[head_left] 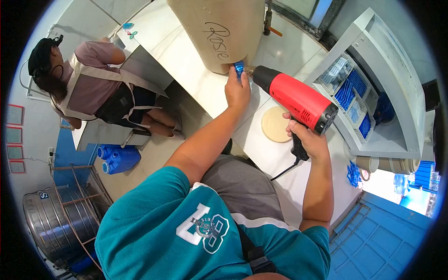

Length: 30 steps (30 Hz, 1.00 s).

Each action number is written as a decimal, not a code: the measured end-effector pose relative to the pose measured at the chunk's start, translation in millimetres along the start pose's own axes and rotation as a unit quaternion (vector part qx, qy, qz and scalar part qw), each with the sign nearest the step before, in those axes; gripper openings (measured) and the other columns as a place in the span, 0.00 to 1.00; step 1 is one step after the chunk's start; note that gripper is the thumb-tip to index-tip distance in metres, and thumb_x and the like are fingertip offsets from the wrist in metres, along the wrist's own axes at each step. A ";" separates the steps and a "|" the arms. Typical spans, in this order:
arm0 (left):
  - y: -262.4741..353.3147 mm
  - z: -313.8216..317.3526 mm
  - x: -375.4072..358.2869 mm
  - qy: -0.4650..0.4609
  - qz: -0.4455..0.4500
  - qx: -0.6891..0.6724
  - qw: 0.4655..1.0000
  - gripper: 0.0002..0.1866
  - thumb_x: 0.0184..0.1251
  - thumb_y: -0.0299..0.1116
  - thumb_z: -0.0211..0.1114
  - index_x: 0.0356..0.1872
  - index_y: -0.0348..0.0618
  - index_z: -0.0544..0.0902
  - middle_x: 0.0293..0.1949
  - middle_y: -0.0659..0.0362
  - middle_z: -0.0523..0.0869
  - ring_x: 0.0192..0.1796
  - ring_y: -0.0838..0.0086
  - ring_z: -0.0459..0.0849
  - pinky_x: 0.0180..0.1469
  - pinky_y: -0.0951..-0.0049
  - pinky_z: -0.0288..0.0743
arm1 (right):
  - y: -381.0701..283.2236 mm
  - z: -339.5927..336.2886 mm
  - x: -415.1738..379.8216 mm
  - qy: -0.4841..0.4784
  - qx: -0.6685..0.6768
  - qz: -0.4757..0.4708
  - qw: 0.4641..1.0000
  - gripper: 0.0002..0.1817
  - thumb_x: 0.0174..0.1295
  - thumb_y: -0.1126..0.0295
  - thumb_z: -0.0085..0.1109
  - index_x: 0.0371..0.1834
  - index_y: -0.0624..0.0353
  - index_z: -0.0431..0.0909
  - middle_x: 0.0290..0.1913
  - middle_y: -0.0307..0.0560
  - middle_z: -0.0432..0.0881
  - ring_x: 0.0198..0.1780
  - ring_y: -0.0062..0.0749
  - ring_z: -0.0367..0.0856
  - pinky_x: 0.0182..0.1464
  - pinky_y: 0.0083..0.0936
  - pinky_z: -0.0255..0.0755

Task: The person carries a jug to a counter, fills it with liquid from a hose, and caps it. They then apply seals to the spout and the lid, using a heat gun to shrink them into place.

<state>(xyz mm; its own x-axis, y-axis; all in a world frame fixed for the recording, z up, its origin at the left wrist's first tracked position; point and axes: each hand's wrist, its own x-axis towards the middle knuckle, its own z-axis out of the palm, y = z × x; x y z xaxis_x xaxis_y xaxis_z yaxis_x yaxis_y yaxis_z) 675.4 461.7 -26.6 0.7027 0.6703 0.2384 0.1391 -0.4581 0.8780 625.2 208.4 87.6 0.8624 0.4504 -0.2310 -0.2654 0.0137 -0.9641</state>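
My right hand (305,135) is wrapped around the handle of a red and black heat gun (301,95), its cord hanging below. The gun's metal nozzle points left at a small shiny blue piece (239,68), almost touching it. That piece, which may be a cap or seal, is pinched in the fingers of my left hand (238,91). Just behind it stands a big beige container (219,28) with black handwriting on its side. Its lower edge is partly hidden by my fingers. A round cream lid (276,124) lies on the white counter (298,182) left of my right hand.
A grey-white shelf (396,135) at the right holds baskets of blue pieces (345,95). Loose blue strips (353,174) and cups (368,163) lie nearby. At the left, another person (88,84) works at a counter above blue jugs (122,159). A steel tank (65,219) stands lower left.
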 end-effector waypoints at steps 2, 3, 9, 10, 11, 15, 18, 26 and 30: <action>7.7 -4.4 -1.8 -0.013 -0.013 -0.015 1.000 0.27 0.77 0.40 0.60 0.70 0.33 0.72 0.51 0.37 0.87 0.51 0.42 0.87 0.54 0.55 0.80 | 0.8 0.5 0.4 0.001 0.001 -0.015 1.000 0.23 0.62 0.73 0.68 0.61 0.62 0.79 0.51 0.44 0.87 0.41 0.23 0.84 0.44 0.26 0.81; 8.1 -4.8 -2.0 -0.012 -0.013 -0.016 1.000 0.27 0.77 0.40 0.60 0.70 0.33 0.72 0.51 0.37 0.87 0.51 0.42 0.87 0.54 0.55 0.80 | -0.1 1.2 -0.4 0.001 0.001 -0.015 1.000 0.23 0.62 0.73 0.68 0.61 0.62 0.79 0.51 0.44 0.87 0.41 0.23 0.84 0.44 0.26 0.81; 6.2 -1.7 -1.7 -0.003 -0.007 0.005 1.000 0.26 0.76 0.38 0.60 0.69 0.34 0.73 0.49 0.37 0.87 0.50 0.42 0.87 0.53 0.55 0.80 | 0.4 0.0 -1.5 0.004 0.004 0.011 1.000 0.23 0.61 0.73 0.69 0.61 0.61 0.80 0.52 0.43 0.87 0.43 0.23 0.84 0.44 0.26 0.81; 4.9 -0.8 -1.9 0.004 -0.001 -0.011 1.000 0.26 0.76 0.38 0.60 0.68 0.33 0.73 0.48 0.37 0.87 0.50 0.42 0.87 0.53 0.54 0.80 | 0.6 2.9 -1.4 0.000 -0.009 0.003 1.000 0.23 0.61 0.73 0.69 0.61 0.61 0.80 0.52 0.43 0.87 0.43 0.23 0.84 0.44 0.26 0.80; 3.6 0.2 -2.0 0.010 0.006 -0.027 1.000 0.25 0.76 0.37 0.60 0.68 0.33 0.73 0.48 0.37 0.87 0.49 0.42 0.87 0.52 0.54 0.79 | 0.9 4.6 -1.2 -0.003 -0.022 -0.007 1.000 0.23 0.61 0.73 0.68 0.61 0.61 0.80 0.51 0.43 0.87 0.43 0.23 0.84 0.44 0.26 0.80; 4.9 0.5 0.0 0.005 -0.007 -0.023 1.000 0.24 0.75 0.36 0.60 0.67 0.34 0.73 0.48 0.37 0.87 0.49 0.41 0.87 0.52 0.53 0.79 | 3.8 4.6 3.6 0.011 -0.010 -0.006 1.000 0.22 0.61 0.73 0.68 0.61 0.61 0.80 0.50 0.43 0.87 0.42 0.23 0.83 0.43 0.26 0.80; 2.9 0.3 1.9 -0.010 -0.021 -0.021 1.000 0.23 0.75 0.36 0.61 0.66 0.36 0.74 0.47 0.37 0.87 0.49 0.40 0.86 0.52 0.53 0.79 | 4.2 2.4 4.9 0.007 -0.002 0.006 1.000 0.23 0.63 0.73 0.65 0.63 0.62 0.79 0.54 0.47 0.87 0.39 0.24 0.83 0.43 0.26 0.81; 10.3 -3.7 1.8 -0.008 0.000 -0.018 1.000 0.23 0.76 0.36 0.59 0.67 0.37 0.73 0.46 0.37 0.87 0.48 0.41 0.86 0.51 0.53 0.79 | -0.9 8.7 8.2 0.020 0.020 0.001 1.000 0.22 0.62 0.72 0.67 0.61 0.62 0.80 0.50 0.45 0.87 0.39 0.23 0.83 0.43 0.26 0.80; 0.7 -1.4 1.2 -0.012 0.003 -0.044 0.999 0.23 0.77 0.37 0.60 0.67 0.36 0.73 0.46 0.37 0.87 0.48 0.42 0.87 0.51 0.53 0.79 | 2.1 5.3 7.6 0.003 0.015 0.003 1.000 0.22 0.63 0.72 0.67 0.61 0.62 0.79 0.52 0.45 0.87 0.39 0.23 0.83 0.43 0.26 0.80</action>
<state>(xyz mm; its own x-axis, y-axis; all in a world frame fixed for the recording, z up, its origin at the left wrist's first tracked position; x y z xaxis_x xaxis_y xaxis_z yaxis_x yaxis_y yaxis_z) 675.4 463.0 -25.1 0.7199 0.6529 0.2356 0.0737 -0.4094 0.9094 628.9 216.5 84.6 0.8634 0.4453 -0.2373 -0.2830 0.0379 -0.9584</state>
